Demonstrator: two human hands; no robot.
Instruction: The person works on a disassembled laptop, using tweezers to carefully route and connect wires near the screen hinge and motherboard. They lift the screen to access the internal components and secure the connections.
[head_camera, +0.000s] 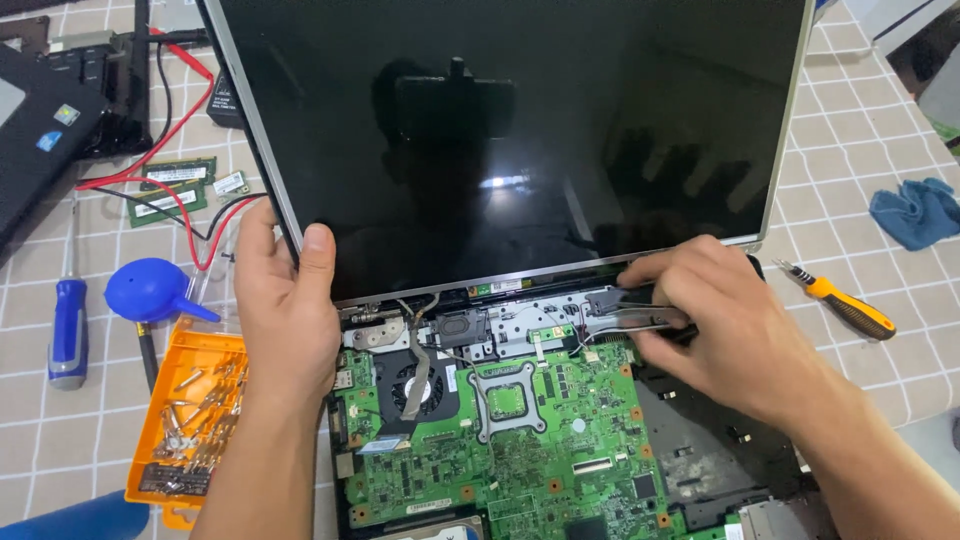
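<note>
Left hand (290, 300) gripped the lower-left edge of the laptop screen panel (510, 130), holding it upright at 12 o'clock above the exposed green motherboard (530, 440). Right hand (715, 320) was closed around metal tweezers (630, 318), tips at the hinge area. Orange screw tray (190, 420) lay on the table (880, 120) at 9 o'clock.

This looks like an electronics repair bench. A dismantled laptop fills the centre of the frame, its green motherboard (520, 430) bare beneath the tilted screen panel (510, 130). At lower left an orange tray (190, 420) holds sorted screws, with a blue air blower (150, 290) and a blue-handled screwdriver (68, 330) beside it. Loose memory modules (175, 185) and red and black wires (175, 190) lie at upper left, an orange-handled screwdriver (845, 305) at right, all on a checked table cover (860, 130).
</note>
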